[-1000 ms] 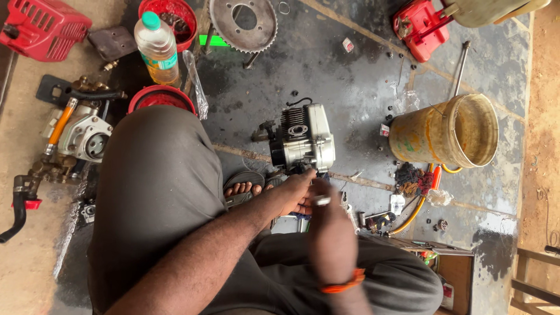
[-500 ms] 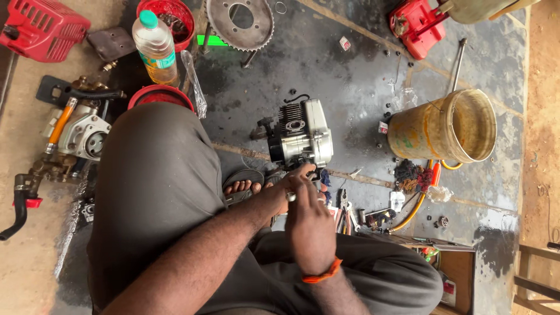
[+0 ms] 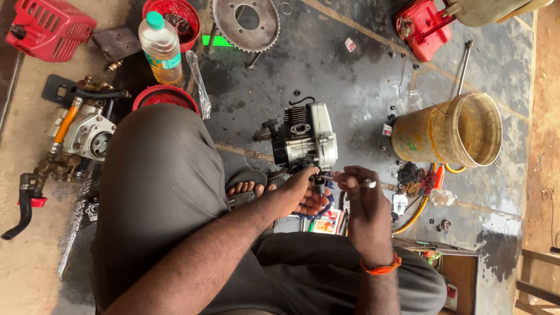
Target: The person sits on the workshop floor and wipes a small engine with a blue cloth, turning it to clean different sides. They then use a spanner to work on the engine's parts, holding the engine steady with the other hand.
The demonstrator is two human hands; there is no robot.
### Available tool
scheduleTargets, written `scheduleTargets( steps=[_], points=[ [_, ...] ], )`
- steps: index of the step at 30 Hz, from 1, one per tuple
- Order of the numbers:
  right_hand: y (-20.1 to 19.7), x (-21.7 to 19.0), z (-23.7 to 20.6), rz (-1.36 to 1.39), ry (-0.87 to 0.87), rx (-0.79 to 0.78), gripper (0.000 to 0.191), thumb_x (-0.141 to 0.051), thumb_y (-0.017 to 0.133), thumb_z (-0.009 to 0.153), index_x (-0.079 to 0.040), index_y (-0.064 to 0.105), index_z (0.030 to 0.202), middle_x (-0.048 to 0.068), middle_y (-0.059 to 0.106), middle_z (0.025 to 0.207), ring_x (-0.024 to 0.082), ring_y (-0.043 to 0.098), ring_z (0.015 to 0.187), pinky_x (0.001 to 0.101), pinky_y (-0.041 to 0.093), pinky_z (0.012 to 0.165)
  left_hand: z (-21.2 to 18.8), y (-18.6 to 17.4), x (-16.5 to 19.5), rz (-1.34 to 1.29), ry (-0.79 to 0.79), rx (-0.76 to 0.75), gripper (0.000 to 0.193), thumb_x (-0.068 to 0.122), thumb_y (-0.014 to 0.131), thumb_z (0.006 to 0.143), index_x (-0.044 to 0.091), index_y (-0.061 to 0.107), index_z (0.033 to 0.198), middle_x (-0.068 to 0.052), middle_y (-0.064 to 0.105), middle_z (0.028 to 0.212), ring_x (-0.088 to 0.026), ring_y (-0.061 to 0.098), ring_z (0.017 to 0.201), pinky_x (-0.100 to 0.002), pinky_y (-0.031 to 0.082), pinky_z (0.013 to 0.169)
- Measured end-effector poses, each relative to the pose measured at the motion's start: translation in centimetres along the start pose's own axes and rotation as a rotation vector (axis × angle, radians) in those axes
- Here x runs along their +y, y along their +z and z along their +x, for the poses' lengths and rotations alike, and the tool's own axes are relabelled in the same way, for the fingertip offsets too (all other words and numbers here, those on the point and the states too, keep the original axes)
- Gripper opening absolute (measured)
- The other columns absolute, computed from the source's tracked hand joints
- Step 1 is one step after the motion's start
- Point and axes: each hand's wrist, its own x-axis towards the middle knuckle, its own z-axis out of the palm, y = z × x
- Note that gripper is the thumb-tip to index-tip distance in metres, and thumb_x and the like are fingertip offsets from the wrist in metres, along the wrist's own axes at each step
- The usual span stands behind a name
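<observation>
- The small engine (image 3: 306,137), dark finned cylinder on one side and a pale grey cover on the other, stood on the stained concrete floor (image 3: 350,87) just ahead of the person's bare foot (image 3: 248,188).
- The left hand (image 3: 303,195) sat at the engine's near lower edge, fingers curled loosely under a small dark part there; whether it gripped that part or only steadied it could not be told.
- The right hand (image 3: 364,201), an orange band at its wrist, was closed around a slim metal tool (image 3: 350,181) whose tip pointed at the same spot.
- Judging by this, the step in hand was working a small fitting at the engine's base; the next move would call for keeping the tool seated square while the left hand held the part steady.
- Compared with half a second before, the hands had drawn a little apart, the right one shifted rightward and the tool lay flatter; the engine had not moved.
- Further out, a yellowed bucket (image 3: 449,131) lay on its side to the right, a clear plastic bottle (image 3: 161,49) and a toothed sprocket (image 3: 245,23) above, a red engine cover (image 3: 49,29) at the far corner.
</observation>
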Motion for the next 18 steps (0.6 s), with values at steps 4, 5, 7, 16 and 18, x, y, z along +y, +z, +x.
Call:
scheduleTargets(
  steps=[4, 5, 7, 16, 18],
  points=[
    [-0.7, 0.5, 0.1, -0.018, -0.011, -0.053, 0.033, -0.022, 0.051, 0.107, 0.002, 0.055, 0.129, 0.013, 0.078, 0.109, 0.019, 0.073, 0.106, 0.032, 0.056, 0.092, -0.4, 0.5, 0.4, 0.051, 0.002, 0.028, 0.064, 0.058, 0.033, 0.097, 0.006, 0.071, 0.106, -0.011, 0.073, 0.097, -0.02, 0.067, 0.085, -0.04, 0.058, 0.085],
    [-0.8, 0.5, 0.2, -0.041, -0.011, -0.075, 0.033, -0.021, 0.051, 0.107, 0.002, 0.055, 0.13, 0.013, 0.078, 0.108, 0.019, 0.074, 0.105, 0.0321, 0.056, 0.091, -0.4, 0.4, 0.6, 0.05, -0.003, 0.027, 0.063, 0.057, 0.035, 0.097, 0.007, 0.071, 0.105, -0.011, 0.073, 0.097, -0.02, 0.067, 0.085, -0.04, 0.058, 0.085],
    [-1.1, 0.1, 0.2, -0.091, -0.003, -0.121, 0.033, -0.02, 0.051, 0.105, 0.001, 0.054, 0.131, 0.012, 0.079, 0.107, 0.018, 0.074, 0.104, 0.0322, 0.055, 0.089, -0.4, 0.5, 0.7, 0.044, -0.02, 0.02, 0.06, 0.056, 0.037, 0.096, 0.007, 0.071, 0.105, -0.01, 0.073, 0.098, -0.019, 0.066, 0.085, -0.039, 0.057, 0.085],
    [-0.8, -0.7, 0.0, -0.096, 0.015, -0.132, 0.032, -0.02, 0.054, 0.103, -0.001, 0.057, 0.128, 0.012, 0.08, 0.105, 0.021, 0.075, 0.097, 0.032, 0.057, 0.084, -0.8, 0.6, 1.5, 0.071, -0.098, 0.052, 0.057, 0.056, 0.039, 0.095, 0.01, 0.071, 0.102, -0.009, 0.073, 0.099, -0.019, 0.064, 0.087, -0.039, 0.055, 0.084],
    [-0.5, -0.8, 0.2, -0.168, 0.003, -0.118, 0.031, -0.022, 0.054, 0.104, -0.002, 0.058, 0.127, 0.012, 0.08, 0.105, 0.021, 0.076, 0.094, 0.0322, 0.057, 0.083, -0.9, 0.5, 1.6, 0.07, -0.089, 0.048, 0.055, 0.055, 0.04, 0.095, 0.01, 0.071, 0.102, -0.009, 0.073, 0.099, -0.019, 0.064, 0.086, -0.039, 0.056, 0.083]
  ],
)
